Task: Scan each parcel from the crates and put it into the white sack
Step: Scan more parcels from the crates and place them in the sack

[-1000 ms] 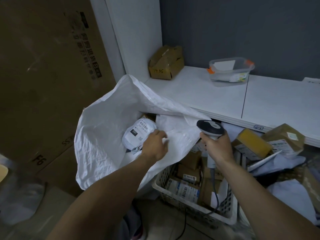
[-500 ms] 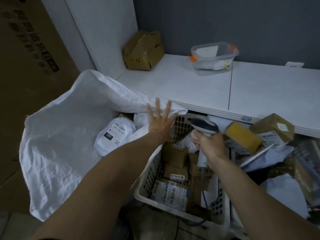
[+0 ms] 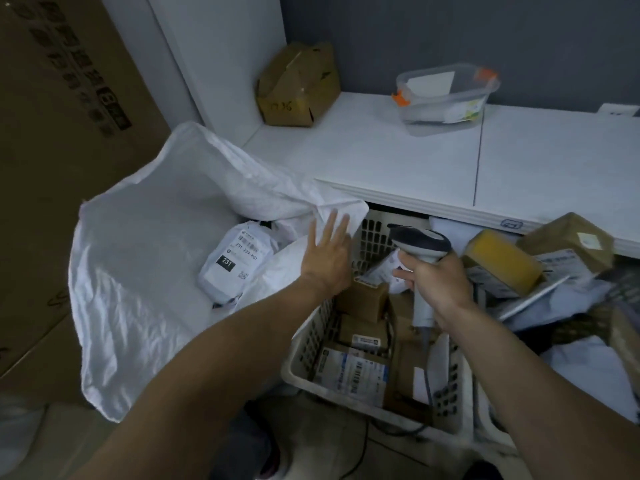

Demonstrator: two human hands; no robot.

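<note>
The white sack (image 3: 138, 265) gapes open at the left, and a white mailer parcel (image 3: 235, 263) labelled 231 lies inside it. My left hand (image 3: 329, 258) has straight fingers and presses on the sack's right edge, beside the white crate (image 3: 311, 344). That crate holds several brown boxes and labelled parcels (image 3: 353, 370). My right hand (image 3: 440, 278) grips a grey barcode scanner (image 3: 420, 244) over the crate, its head pointing left. The scanner's cable drops into the crate.
A white counter (image 3: 398, 157) runs behind the crate, carrying a brown cardboard box (image 3: 298, 86) and a clear plastic tub (image 3: 446, 95). More parcels, among them a yellow one (image 3: 502, 261), are piled at the right. Large cardboard cartons (image 3: 59, 133) stand at the left.
My left hand let go of the white mailer in the sack, moved right and opened onto the sack's edge. The view has swung right toward the crate.
</note>
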